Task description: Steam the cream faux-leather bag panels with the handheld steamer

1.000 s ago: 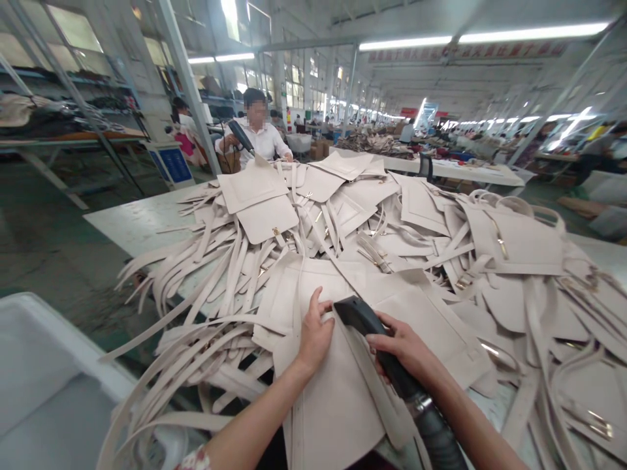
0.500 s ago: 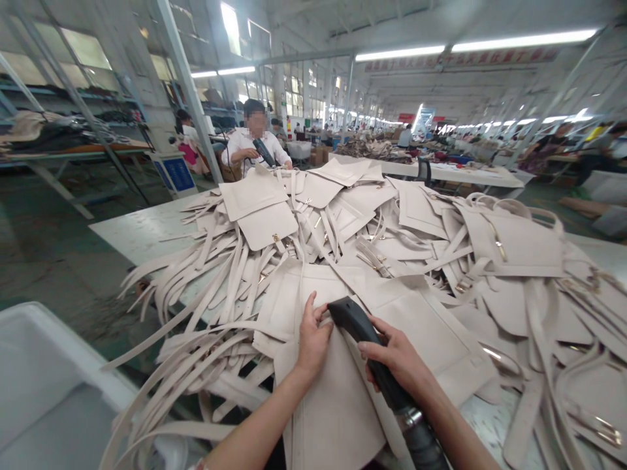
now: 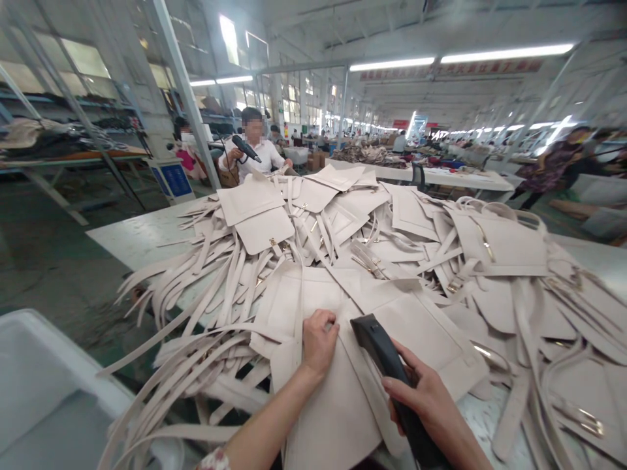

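My left hand (image 3: pixel 321 339) rests on a beige leather-like bag piece (image 3: pixel 328 418) in front of me. Its fingers are curled in a pinch at the piece's upper part; what lies between the fingertips is hard to see. My right hand (image 3: pixel 426 391) is wrapped round a black curved blower-like tool (image 3: pixel 386 356) with a flat nozzle. The nozzle points up and left, a little to the right of my left hand and apart from it. More beige bag pieces (image 3: pixel 426 333) with long straps and gold-coloured fittings lie around both hands.
The pile of bag pieces covers much of the pale table (image 3: pixel 132 228). Loose straps (image 3: pixel 161 385) hang over its left edge beside a white plastic bin (image 3: pixel 53 365). Across the table a co-worker (image 3: pixel 255 147) holds a dark blower (image 3: pixel 246 148). A metal post (image 3: pixel 186 91) stands at the far edge.
The black tool has moved right and down, away from my left hand. My left fingers have curled in from a more outstretched pose. The co-worker's blower has shifted left and up.
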The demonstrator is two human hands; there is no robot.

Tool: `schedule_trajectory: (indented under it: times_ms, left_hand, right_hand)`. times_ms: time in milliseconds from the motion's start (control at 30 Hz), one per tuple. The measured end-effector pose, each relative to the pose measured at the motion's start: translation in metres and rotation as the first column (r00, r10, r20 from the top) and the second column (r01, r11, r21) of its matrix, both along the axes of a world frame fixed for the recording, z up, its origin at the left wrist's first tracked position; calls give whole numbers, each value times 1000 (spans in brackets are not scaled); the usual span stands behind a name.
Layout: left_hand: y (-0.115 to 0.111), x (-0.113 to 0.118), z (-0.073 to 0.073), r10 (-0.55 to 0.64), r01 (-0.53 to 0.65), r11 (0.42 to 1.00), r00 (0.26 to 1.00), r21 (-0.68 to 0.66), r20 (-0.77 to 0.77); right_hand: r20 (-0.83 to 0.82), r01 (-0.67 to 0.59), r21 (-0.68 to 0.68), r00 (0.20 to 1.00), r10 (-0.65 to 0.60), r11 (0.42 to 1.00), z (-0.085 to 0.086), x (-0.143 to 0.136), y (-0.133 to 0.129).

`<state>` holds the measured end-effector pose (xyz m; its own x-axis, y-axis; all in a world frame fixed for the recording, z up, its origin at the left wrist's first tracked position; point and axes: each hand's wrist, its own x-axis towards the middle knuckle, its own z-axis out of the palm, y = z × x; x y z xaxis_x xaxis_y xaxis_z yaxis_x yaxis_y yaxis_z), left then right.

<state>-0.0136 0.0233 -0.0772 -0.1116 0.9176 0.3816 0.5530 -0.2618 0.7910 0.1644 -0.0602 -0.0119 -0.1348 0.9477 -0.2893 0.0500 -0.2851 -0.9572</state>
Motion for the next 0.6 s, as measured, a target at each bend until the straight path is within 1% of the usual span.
schedule_trajectory:
  times_ms: [67,133,167,233,300,367,400,500,600]
  left_hand:
    - [-4,-1,1,-37,38,999,998,20,-57]
    - [-7,-3,1,-69,79,996,981,45,-181]
    - [-8,-4,1,-81,100,993,960,59,-267]
    - [-9,-6,0,-97,148,985,893,84,-439]
    - [-9,-8,0,-118,200,975,830,93,-545]
    - [-9,-10,0,-146,237,968,797,80,-587]
    - [-8,-11,-1,-157,245,967,792,72,-590]
    - [-8,-12,-3,-178,253,965,818,64,-547]
    - [-7,-11,-5,-191,262,962,854,82,-484]
  right_hand:
    - [7,8,-10,1000,-8,1000,-7,4,-3]
    - [9,8,-13,1000,-7,1000,-11,5,-4]
    - [11,7,-13,1000,-7,1000,-12,6,-4]
    - [21,12,-9,1000,-11,1000,-12,5,-2]
    - [39,12,-4,999,-12,1000,-10,4,-2]
    - [54,4,-9,999,-4,1000,-9,3,-2]
    - [61,-8,-18,998,9,1000,-9,2,-3]
    - [104,-40,-41,994,44,998,-8,-3,0]
    - [160,-62,-37,985,67,997,-6,-11,13]
